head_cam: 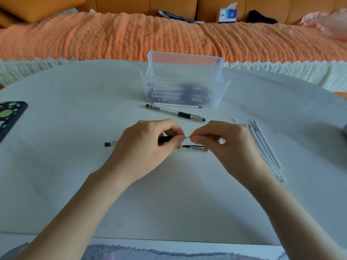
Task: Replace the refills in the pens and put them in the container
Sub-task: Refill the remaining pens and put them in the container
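My left hand (148,139) grips a clear pen (110,144) with a black grip, held level above the white table; its black end cap sticks out to the left. My right hand (223,141) pinches the metal tip of that pen between thumb and forefinger. Below the fingers a clear pen cap (195,147) with a black clip lies on the table. A second capped pen (175,113) and a white refill (177,105) lie in front of the clear ribbed container (185,94), which holds several pens. Several white refills (266,147) lie to the right.
A black case (9,117) with green spots sits at the table's left edge. Behind the table stands a sofa with an orange cover (131,34), a blue and white box (227,15) and papers on it. A small white piece (235,120) lies near the refills.
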{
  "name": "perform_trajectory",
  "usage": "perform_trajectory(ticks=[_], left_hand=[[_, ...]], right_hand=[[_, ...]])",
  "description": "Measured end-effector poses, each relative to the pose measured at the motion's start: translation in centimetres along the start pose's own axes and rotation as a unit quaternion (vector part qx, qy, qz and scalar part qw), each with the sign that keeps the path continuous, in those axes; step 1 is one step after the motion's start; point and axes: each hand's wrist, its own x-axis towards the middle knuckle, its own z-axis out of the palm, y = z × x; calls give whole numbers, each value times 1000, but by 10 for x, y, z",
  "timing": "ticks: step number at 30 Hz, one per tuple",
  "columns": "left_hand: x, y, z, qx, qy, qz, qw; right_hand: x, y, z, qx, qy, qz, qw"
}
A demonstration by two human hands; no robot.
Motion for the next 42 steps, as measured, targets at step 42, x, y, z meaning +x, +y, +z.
perform_trajectory(ticks=[42], left_hand=[[3, -17, -4, 15, -8, 4, 1000]], right_hand=[[17, 26, 7, -347, 52, 96, 931]])
